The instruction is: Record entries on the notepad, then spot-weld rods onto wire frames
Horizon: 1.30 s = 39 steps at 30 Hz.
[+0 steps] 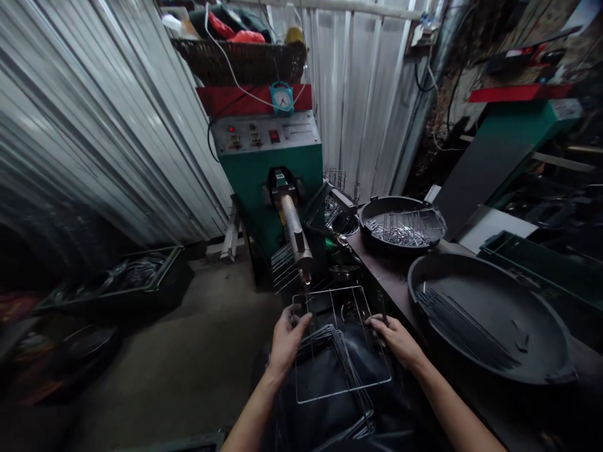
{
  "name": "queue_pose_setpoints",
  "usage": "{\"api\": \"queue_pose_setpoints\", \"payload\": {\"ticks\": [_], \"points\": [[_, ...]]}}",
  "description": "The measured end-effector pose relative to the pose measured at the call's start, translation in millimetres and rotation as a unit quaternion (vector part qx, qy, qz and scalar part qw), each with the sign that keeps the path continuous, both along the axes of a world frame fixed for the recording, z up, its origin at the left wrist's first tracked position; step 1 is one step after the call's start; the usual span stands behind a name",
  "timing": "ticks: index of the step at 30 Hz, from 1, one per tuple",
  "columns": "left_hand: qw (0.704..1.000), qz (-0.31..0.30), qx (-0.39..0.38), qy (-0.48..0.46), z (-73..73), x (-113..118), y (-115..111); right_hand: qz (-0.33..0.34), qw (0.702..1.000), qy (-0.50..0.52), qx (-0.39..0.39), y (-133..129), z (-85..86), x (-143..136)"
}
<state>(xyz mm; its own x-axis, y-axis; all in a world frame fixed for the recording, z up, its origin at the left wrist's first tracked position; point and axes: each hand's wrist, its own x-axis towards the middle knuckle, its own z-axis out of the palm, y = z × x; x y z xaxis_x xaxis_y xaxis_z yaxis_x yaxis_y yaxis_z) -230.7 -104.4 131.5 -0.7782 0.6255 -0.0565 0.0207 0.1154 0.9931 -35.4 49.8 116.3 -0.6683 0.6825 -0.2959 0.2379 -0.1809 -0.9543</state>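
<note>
Rightward of the wire frame (pixel 343 391), a pan (pixel 499 295) — rods (pixel 464 329) inside.

The left hand (pixel 288 336) hides part of the wire frame (pixel 344 391) — clock (pixel 282 99) numerals illegibly small.

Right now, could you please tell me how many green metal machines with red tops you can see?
2: one green machine straight ahead, with a turquoise clock on its red top, and another machine at the upper right. More may be hidden in the dark.

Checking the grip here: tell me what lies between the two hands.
The head view shows a rectangular wire frame between the left hand and the right hand, with bent wires beneath it.
</note>
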Motion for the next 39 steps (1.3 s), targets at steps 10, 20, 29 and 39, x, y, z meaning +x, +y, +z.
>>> {"api": "queue_pose_setpoints", "payload": {"ticks": [10,20,29,39], "points": [[0.999,0.005,-0.016,0.043,2.8,-8,19,-0.050,0.998,0.028,-0.035,-1,4.7,-4],[0.994,-0.002,-0.046,0.100,0.6,-25,30,-0.050,0.998,0.022,-0.009,6,15.2,-16],[0.988,-0.007,-0.082,0.127,13.2,-35,-2,-0.005,1.000,0.000,0.026,-18,21.1,-22],[0.986,0.095,-0.094,0.097,0.8,-122,7,-0.040,0.971,-0.047,0.232,55,12.2,-139]]}}
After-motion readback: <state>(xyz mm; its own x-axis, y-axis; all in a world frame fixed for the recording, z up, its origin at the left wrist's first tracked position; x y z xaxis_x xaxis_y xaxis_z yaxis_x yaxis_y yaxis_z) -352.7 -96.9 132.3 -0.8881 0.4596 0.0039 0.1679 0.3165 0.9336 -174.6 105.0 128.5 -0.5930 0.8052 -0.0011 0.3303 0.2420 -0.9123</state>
